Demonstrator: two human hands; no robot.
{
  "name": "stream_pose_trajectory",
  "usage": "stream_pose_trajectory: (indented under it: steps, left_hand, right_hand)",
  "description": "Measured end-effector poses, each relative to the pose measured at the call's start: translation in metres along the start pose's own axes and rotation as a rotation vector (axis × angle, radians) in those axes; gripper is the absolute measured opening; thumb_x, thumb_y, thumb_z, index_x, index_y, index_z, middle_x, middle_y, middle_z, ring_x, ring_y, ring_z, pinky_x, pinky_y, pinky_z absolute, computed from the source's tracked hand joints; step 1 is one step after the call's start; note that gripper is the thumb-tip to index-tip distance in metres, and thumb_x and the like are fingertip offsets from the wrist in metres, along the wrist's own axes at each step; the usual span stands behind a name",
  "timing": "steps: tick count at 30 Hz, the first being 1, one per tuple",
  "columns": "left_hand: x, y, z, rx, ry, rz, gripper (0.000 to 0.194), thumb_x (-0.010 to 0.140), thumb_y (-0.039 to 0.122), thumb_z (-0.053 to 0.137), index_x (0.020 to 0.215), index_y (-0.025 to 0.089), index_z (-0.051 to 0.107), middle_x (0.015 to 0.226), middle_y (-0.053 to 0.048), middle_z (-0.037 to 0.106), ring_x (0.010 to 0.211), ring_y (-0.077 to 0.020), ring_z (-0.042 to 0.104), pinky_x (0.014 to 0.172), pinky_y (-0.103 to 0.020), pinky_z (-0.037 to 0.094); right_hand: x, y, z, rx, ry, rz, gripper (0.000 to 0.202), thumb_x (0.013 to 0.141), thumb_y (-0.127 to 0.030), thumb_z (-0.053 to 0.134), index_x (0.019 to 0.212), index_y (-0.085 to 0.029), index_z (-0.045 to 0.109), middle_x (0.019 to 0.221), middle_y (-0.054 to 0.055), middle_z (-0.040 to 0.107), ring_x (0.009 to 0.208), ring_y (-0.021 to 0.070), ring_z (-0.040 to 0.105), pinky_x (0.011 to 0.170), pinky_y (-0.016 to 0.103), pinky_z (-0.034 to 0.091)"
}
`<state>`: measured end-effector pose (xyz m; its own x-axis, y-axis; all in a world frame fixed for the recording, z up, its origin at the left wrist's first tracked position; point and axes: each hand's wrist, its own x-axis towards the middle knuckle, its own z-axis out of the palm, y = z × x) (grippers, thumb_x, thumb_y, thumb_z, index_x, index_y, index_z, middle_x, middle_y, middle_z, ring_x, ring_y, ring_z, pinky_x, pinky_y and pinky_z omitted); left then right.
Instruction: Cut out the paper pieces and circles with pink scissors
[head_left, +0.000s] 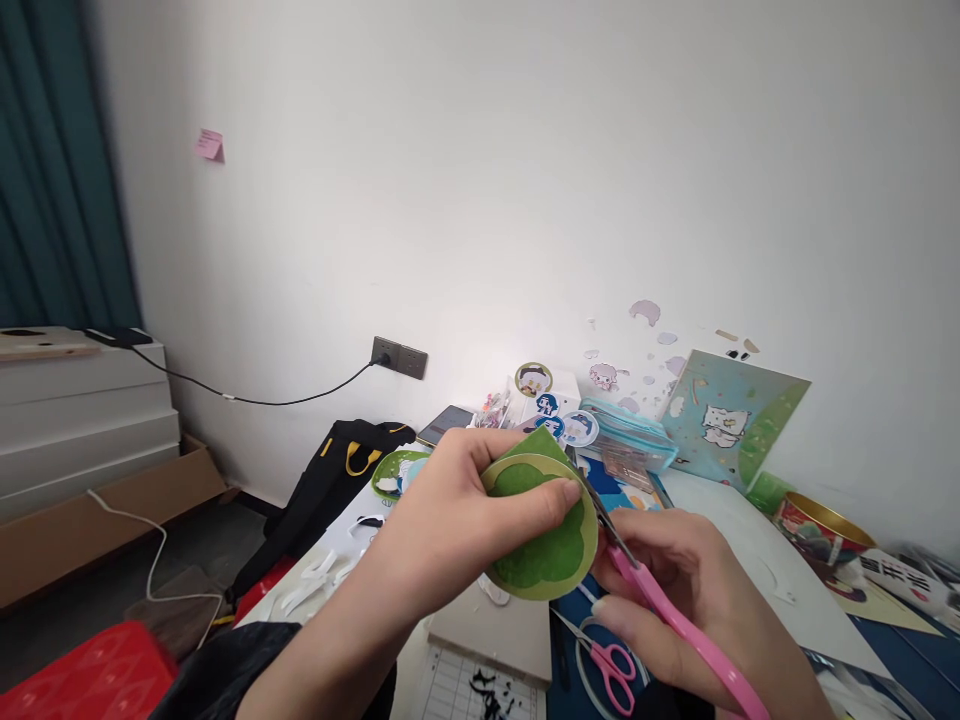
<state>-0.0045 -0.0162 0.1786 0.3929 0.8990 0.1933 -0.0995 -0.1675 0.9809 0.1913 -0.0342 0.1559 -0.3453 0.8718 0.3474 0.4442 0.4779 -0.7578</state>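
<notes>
My left hand (457,510) pinches a green paper cutout (536,555) with a rounded lower edge and a pale rim around a darker green shape. Its thumb lies across the front, and a pointed corner of green paper sticks up behind. My right hand (675,580) grips pink-handled scissors (660,605), whose blades meet the paper's right edge. How far the blades are apart is hard to make out. Below my hands lies a second, smaller pair of pink scissors (611,665), beside a beige board (487,635) and a gridded mat (442,685) with black scraps.
White paper scraps (319,580) lie on the table at left, near a black bag (322,500). Round stickers (579,428), a blue zip pouch (630,430) and a decorated board (739,415) stand along the wall. A round tin (825,525) is at right.
</notes>
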Motion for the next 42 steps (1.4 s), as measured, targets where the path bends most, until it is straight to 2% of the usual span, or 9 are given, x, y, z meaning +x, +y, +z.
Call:
stream_pose_trajectory:
  steps: [7, 12, 22, 25, 38, 42]
  left_hand:
    - [0.001, -0.003, 0.001, -0.026, 0.017, 0.019, 0.019, 0.072, 0.030, 0.070, 0.067, 0.012, 0.066, 0.063, -0.003, 0.066, 0.055, -0.0123, 0.056, 0.051, -0.020, 0.045]
    - [0.002, -0.007, 0.000, -0.036, -0.005, 0.036, 0.021, 0.076, 0.032, 0.067, 0.069, 0.013, 0.066, 0.064, -0.003, 0.065, 0.056, -0.0116, 0.056, 0.051, -0.019, 0.044]
    - [0.002, -0.003, 0.000, -0.032, 0.001, 0.028, 0.019, 0.076, 0.029, 0.068, 0.067, 0.013, 0.065, 0.062, -0.001, 0.063, 0.054, -0.0104, 0.054, 0.050, -0.018, 0.043]
    - [0.002, -0.004, 0.000, -0.031, -0.001, 0.039, 0.019, 0.076, 0.028, 0.067, 0.066, 0.013, 0.065, 0.061, 0.000, 0.061, 0.054, -0.0094, 0.053, 0.050, -0.017, 0.043]
    - [0.003, -0.006, -0.001, -0.009, -0.004, 0.064, 0.019, 0.076, 0.025, 0.068, 0.064, 0.013, 0.064, 0.058, 0.002, 0.057, 0.052, -0.0076, 0.050, 0.048, -0.015, 0.041]
    - [0.004, -0.009, -0.002, -0.050, -0.014, 0.061, 0.017, 0.078, 0.029, 0.068, 0.070, 0.013, 0.066, 0.064, 0.000, 0.062, 0.057, -0.0096, 0.056, 0.053, -0.017, 0.045]
  right_hand:
    - [0.005, -0.006, 0.006, -0.011, -0.111, -0.011, 0.016, 0.075, -0.019, 0.054, 0.063, -0.020, 0.043, 0.058, -0.005, 0.031, 0.053, 0.0110, 0.029, 0.045, 0.023, 0.028]
    - [0.004, -0.001, 0.006, -0.058, -0.131, 0.002, 0.025, 0.076, -0.012, 0.052, 0.061, -0.022, 0.035, 0.061, -0.006, 0.024, 0.054, 0.0106, 0.025, 0.045, 0.023, 0.023]
    - [0.005, -0.002, 0.004, -0.118, -0.140, 0.012, 0.026, 0.082, -0.017, 0.053, 0.061, -0.021, 0.037, 0.060, -0.006, 0.026, 0.053, 0.0108, 0.026, 0.044, 0.023, 0.024]
    - [0.004, -0.002, 0.003, -0.162, -0.143, 0.002, 0.030, 0.084, -0.020, 0.051, 0.060, -0.022, 0.034, 0.060, -0.006, 0.025, 0.053, 0.0109, 0.026, 0.043, 0.023, 0.023]
    - [0.003, 0.004, 0.000, -0.173, -0.141, -0.005, 0.031, 0.083, -0.018, 0.053, 0.060, -0.022, 0.032, 0.059, -0.007, 0.024, 0.053, 0.0105, 0.024, 0.045, 0.023, 0.022]
    - [0.002, 0.003, 0.000, -0.170, -0.118, -0.023, 0.029, 0.080, -0.013, 0.052, 0.060, -0.022, 0.033, 0.056, -0.007, 0.027, 0.052, 0.0104, 0.023, 0.044, 0.024, 0.021]
